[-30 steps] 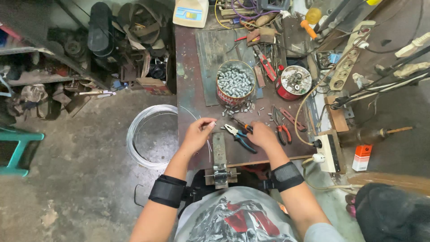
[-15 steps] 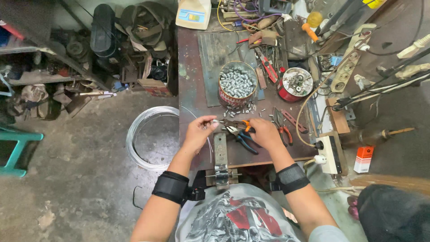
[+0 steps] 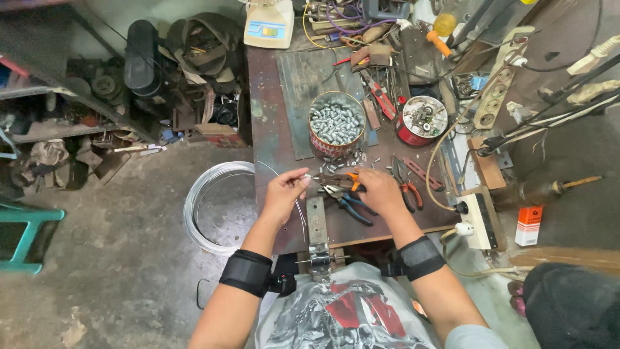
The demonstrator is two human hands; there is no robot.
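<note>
1. Left hand (image 3: 284,194), just left of centre frame: fingers pinched shut on a thin wire (image 3: 301,213), thumb and forefinger meeting near a small metal piece at the fingertips.
2. Right hand (image 3: 380,190), centre frame: curled closed over orange-handled pliers (image 3: 337,179), nose pointing left toward the pinch; exactly what the nose bites, too small to tell.
3. Wire: arcs from the pinch down past the bench edge and, by the look of it, on toward the coil (image 3: 216,200) on the floor at centre-left. Likely light, springy and slick; best gripped close to the working end, where it flexes least. Loose tail apt to whip or snag.
4. Blue-handled pliers (image 3: 349,205) just below the right hand, red-handled pliers (image 3: 408,189) just to its right, all lying loose.
5. Tin (image 3: 336,123) of small grey metal slugs above the hands; a few slugs scattered near its base. Small, hard, prone to roll. Red tin (image 3: 421,119) of oddments to its right.
6. Bench (image 3: 265,139): dark, worn, stained, crowded; a metal bar (image 3: 316,220) runs down from the hands to the near edge.
7. Room: rough concrete floor (image 3: 97,271) at left, cluttered shelves upper left, power strip (image 3: 479,220) and cables at right.
</note>
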